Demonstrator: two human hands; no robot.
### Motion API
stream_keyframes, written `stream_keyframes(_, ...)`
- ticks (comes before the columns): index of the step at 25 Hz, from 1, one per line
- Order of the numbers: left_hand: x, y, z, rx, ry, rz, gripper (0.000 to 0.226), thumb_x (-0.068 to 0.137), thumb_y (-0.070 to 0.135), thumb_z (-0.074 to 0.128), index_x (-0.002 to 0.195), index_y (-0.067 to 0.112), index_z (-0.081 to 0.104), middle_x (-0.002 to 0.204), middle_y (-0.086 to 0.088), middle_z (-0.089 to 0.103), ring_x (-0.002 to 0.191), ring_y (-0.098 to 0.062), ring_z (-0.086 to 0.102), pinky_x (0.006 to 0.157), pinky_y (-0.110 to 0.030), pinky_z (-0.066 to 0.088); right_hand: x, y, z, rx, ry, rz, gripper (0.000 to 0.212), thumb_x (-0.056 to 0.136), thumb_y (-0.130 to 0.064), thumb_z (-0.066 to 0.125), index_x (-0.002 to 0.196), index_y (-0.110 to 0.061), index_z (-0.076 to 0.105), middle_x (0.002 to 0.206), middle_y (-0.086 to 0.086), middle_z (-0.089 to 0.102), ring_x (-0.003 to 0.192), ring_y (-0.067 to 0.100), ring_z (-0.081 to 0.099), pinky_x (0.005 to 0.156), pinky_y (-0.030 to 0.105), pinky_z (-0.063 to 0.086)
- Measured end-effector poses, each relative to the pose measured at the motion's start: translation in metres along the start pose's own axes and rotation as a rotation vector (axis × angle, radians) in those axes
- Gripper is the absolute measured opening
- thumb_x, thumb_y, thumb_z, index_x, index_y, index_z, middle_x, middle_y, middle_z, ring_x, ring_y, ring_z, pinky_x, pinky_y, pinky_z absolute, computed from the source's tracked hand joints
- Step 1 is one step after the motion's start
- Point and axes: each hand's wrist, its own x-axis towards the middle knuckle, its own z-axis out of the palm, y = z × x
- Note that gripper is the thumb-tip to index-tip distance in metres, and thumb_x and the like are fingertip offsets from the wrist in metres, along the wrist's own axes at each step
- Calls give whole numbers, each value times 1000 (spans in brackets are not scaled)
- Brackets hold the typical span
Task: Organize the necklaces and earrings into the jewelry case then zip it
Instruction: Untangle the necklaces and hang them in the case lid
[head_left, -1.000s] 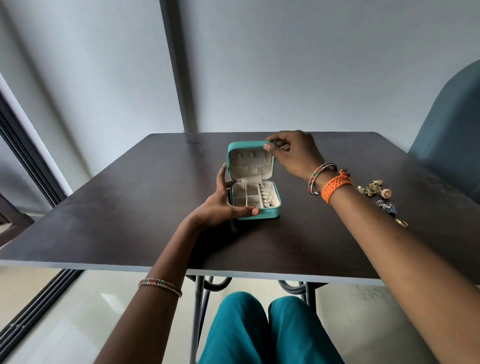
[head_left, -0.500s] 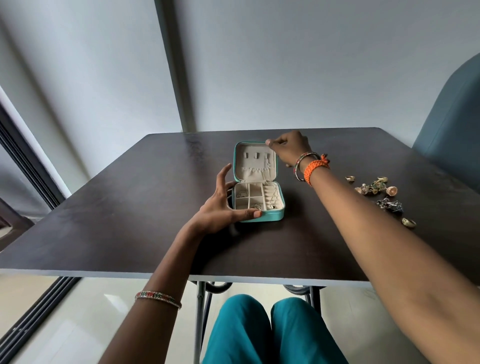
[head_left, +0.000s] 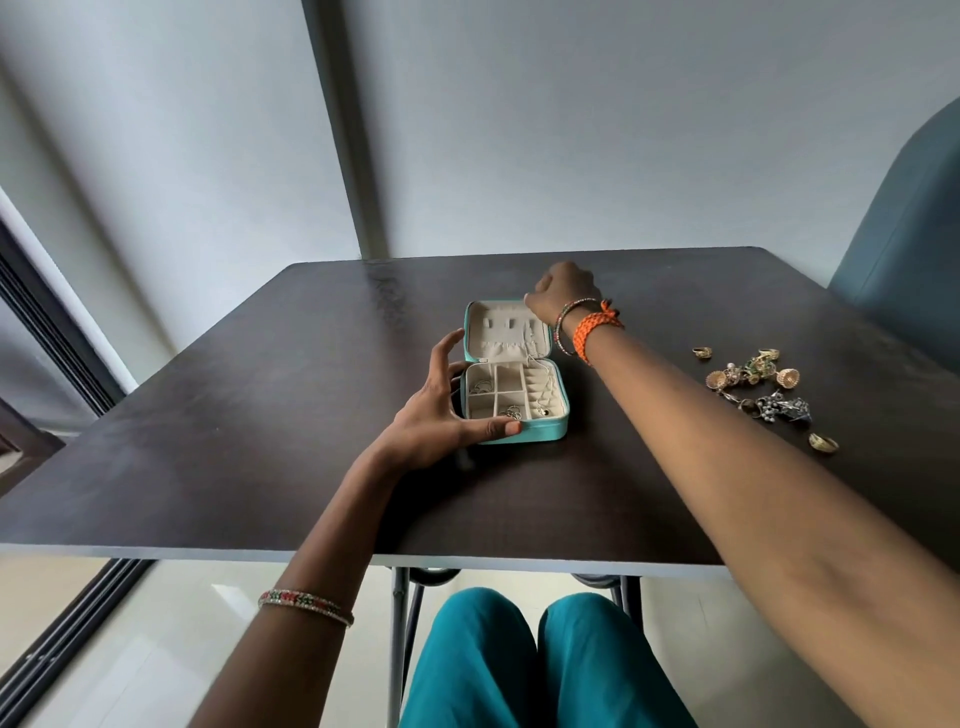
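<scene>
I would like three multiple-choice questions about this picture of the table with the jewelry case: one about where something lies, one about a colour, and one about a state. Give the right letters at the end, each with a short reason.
1. Where does the loose pile of jewelry lie?
A. On the table, to the right of the case
B. On the lid of the case
C. On the floor under the table

2. What colour is the outside of the jewelry case?
A. Red
B. Turquoise
C. Black

3. In what state is the case?
A. Zipped shut
B. Open, with the lid back
C. Turned upside down

Answers:
1 A: the loose jewelry sits on the dark table, apart from the jewelry case, beyond the right arm.
2 B: its shell is turquoise, its lining cream.
3 B: the lid is folded back, compartments showing; the left hand holds the base, the right hand is at the lid's far corner.
</scene>
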Motion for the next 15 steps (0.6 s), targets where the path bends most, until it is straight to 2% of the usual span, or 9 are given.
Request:
stream_keyframes(2, 1, -2, -1, 13, -3, -17, 121, 47, 53, 84, 141, 43, 8, 133, 8, 46, 121, -5, 49, 111, -33, 36, -15, -15, -17, -38, 36, -161, 30, 83, -18, 59, 111, -10, 59, 121, 15, 56, 112, 33, 54, 90, 35, 48)
stream_keyframes(4, 1, -2, -1, 11, -9, -33, 123, 46, 55, 83, 142, 42, 8, 134, 8, 45, 122, -5, 48, 112, -36, 35, -41, -30, -35, -84, 35, -308, 34, 85, -19, 58, 118, -11, 52, 121, 14, 52, 109, 31, 52, 84, 32, 43)
stream_keyframes(6, 1, 0, 0, 19, -7, -38, 125, 46, 56, 83, 143, 41, 6, 134, 8, 45, 121, -4, 47, 113, -37, 34, -65, -40, -46, -166, -64, -397, 24, 84, -18, 58, 107, -14, 63, 103, 7, 62, 92, 24, 58, 70, 26, 42)
stream_keyframes(8, 1, 0, 0, 36, 0, -47, 125, 45, 58, 83, 142, 42, 5, 138, 6, 45, 124, -7, 46, 113, -40, 34, -84, -45, -44, -289, -284, -419, 18, 84, -15, 60, 94, -18, 74, 86, 0, 65, 76, 15, 58, 58, 20, 39)
stream_keyframes(10, 1, -1, 0, 52, 9, -54, 124, 44, 63, 82, 140, 47, 6, 141, 3, 44, 127, -11, 46, 112, -42, 34, -89, -49, -32, -383, -375, -416, 15, 81, -17, 65, 91, -20, 76, 87, -4, 70, 78, 12, 62, 64, 21, 48)
stream_keyframes(12, 1, -2, 1, 62, 11, -55, 122, 44, 64, 82, 138, 49, 6, 141, 3, 44, 126, -13, 48, 111, -43, 36, -88, -54, -18, -491, -337, -408, 19, 77, -24, 72, 95, -18, 74, 94, -1, 72, 88, 18, 66, 79, 31, 55)
stream_keyframes(13, 1, -2, 0, 62, 10, -56, 122, 45, 64, 82, 138, 49, 6, 142, 3, 44, 126, -14, 48, 111, -44, 36, -87, -57, -12, -534, -320, -399, 25, 76, -25, 75, 99, -15, 71, 98, 1, 71, 91, 21, 66, 81, 33, 55)
stream_keyframes(15, 2, -1, 0, 55, 8, -53, 122, 47, 61, 82, 140, 46, 5, 144, 0, 43, 127, -14, 47, 112, -43, 35, -87, -61, -4, -624, -304, -389, 34, 77, -23, 75, 106, -9, 65, 102, 4, 65, 97, 26, 64, 75, 32, 51)
